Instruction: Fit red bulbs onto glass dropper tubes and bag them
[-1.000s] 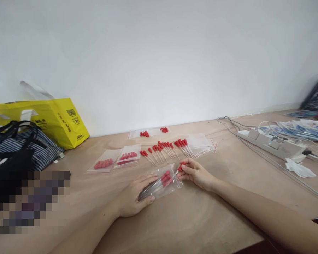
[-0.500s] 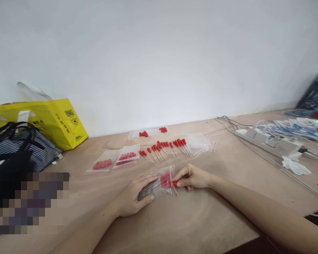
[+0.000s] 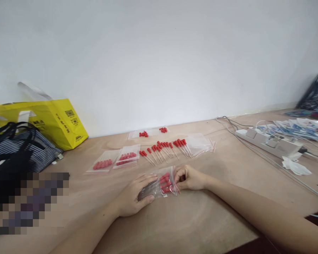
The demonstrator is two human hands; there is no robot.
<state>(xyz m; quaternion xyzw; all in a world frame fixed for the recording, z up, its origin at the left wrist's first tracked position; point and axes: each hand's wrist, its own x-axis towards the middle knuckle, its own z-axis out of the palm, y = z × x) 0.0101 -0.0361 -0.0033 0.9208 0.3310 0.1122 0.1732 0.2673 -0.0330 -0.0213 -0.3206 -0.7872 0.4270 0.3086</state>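
Note:
A clear zip bag point(image 3: 164, 178) with a red seal line lies on the table, and several red-bulbed glass droppers point(image 3: 164, 179) are inside it. My left hand point(image 3: 135, 194) rests on the bag's left end with its fingers stretched out and its thumb apart, covering the lower ends of the droppers. At the bag's right-hand mouth, my right hand point(image 3: 188, 177) has its thumb and fingers pinched on the edge near the seal. Behind the hands, loose red-bulbed droppers point(image 3: 159, 148) lie in a row. Filled zip bags point(image 3: 127, 157) lie to their left.
Flat zip bags point(image 3: 198, 144) lie right of the loose droppers. Another bag of red bulbs point(image 3: 148, 133) sits near the wall. A yellow bag point(image 3: 60, 123) and striped bag point(image 3: 42, 148) stand left. On the right are a power strip point(image 3: 267, 143), cables and plastic packets point(image 3: 299, 128).
The dropper that my right fingers held at the bag's mouth is now inside with the others. My right fingers now pinch the bag's edge. My left hand has stayed put.

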